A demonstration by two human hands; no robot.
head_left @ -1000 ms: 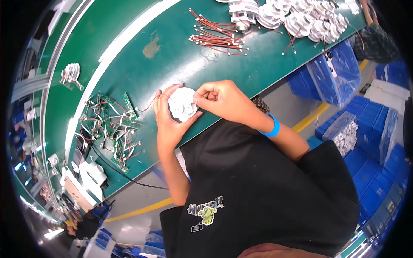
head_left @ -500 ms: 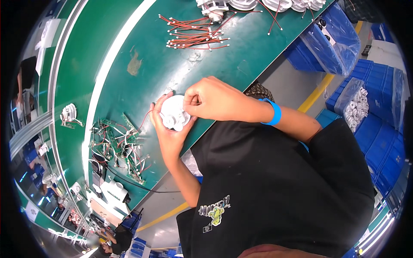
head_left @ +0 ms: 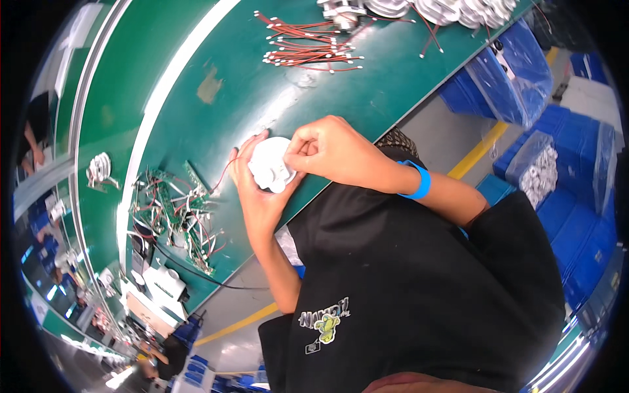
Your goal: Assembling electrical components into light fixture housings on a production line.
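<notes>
My left hand (head_left: 252, 196) is wrapped round a white, round plastic housing (head_left: 267, 160) above the green table. My right hand (head_left: 334, 150), with a blue band at its wrist, is closed in a pinch at the right rim of the housing. Whatever sits between those fingertips is hidden or too small to name. A thin red wire (head_left: 226, 171) runs from beside the housing down to the left, toward a narrow green circuit board (head_left: 196, 175).
A tangled heap of circuit boards with wires (head_left: 173, 213) lies left on the table (head_left: 236, 92). Red wires with white connectors (head_left: 311, 49) are bunched at the far side, near white housings (head_left: 439, 10). Blue crates (head_left: 570, 170) stand on the floor to the right.
The whole view has shifted slightly, moving the far wires right in the picture. My left hand still holds the housing, and my right hand remains pinched at its rim.
</notes>
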